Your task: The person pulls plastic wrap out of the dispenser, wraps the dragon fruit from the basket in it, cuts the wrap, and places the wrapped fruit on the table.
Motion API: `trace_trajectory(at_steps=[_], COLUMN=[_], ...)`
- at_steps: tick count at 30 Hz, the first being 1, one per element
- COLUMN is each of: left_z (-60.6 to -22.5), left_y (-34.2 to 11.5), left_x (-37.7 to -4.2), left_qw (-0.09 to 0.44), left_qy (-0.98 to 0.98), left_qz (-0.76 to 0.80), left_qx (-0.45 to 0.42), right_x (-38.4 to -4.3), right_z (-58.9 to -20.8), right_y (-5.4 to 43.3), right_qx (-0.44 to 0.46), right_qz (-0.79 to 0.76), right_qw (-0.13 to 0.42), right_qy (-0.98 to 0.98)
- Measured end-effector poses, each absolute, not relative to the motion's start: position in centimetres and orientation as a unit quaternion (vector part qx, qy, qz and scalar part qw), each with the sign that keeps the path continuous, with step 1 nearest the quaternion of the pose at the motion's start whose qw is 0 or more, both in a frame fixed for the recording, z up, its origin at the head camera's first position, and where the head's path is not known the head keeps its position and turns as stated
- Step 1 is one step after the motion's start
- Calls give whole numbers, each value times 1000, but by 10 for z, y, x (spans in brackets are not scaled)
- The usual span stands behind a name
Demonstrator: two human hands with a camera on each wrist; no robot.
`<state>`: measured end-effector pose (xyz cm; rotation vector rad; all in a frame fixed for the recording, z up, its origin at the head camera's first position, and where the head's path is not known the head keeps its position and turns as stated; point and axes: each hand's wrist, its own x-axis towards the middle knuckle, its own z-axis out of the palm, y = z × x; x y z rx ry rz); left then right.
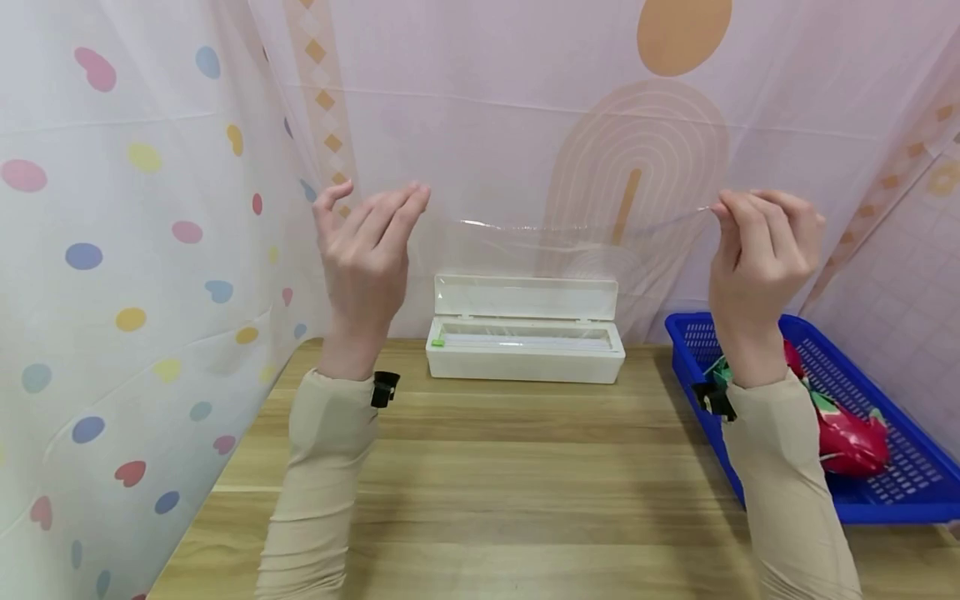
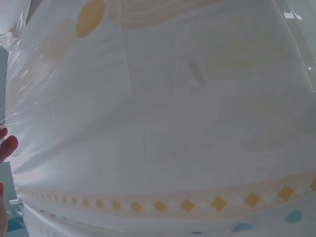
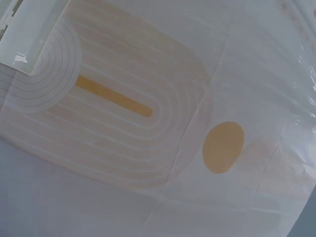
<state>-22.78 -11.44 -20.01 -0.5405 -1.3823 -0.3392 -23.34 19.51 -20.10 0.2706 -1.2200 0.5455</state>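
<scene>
A sheet of clear cling film (image 1: pixel 525 227) hangs stretched in the air between the two hands, its upper edge catching the light. At its left corner, my left hand (image 1: pixel 367 250) pinches the film, with the little finger held apart. My right hand (image 1: pixel 765 242) pinches the opposite corner between thumb and fingers. Below and behind the sheet stands a white cling film box (image 1: pixel 525 367), its lid (image 1: pixel 525 297) raised and a small green cutter (image 1: pixel 438 342) at its left end. In the left wrist view, fingertips (image 2: pixel 9 147) show beside creased, shiny film (image 2: pixel 29 74).
A blue plastic basket (image 1: pixel 870 375) stands at the right of the wooden table (image 1: pixel 525 483), partly behind the right forearm. Inside it lies a glossy red-and-green dragon fruit (image 1: pixel 851 437). Patterned curtains (image 1: pixel 480 108) hang close behind the table and along both sides.
</scene>
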Motion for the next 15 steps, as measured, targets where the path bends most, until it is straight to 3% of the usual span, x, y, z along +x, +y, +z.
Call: trace_trajectory(at_steps=[7, 15], left_z=[-211, -232], left_y=[-122, -136], left_x=[-202, -170], left_qw=[696, 678], left_qy=[-647, -644], left_qz=[-131, -101], left_qx=[-282, -341], right_x=[-207, -167], right_z=[-214, -232], right_y=[199, 211], right_qx=[156, 295], right_qz=[262, 244], right_qw=[777, 722], right_qy=[-551, -576])
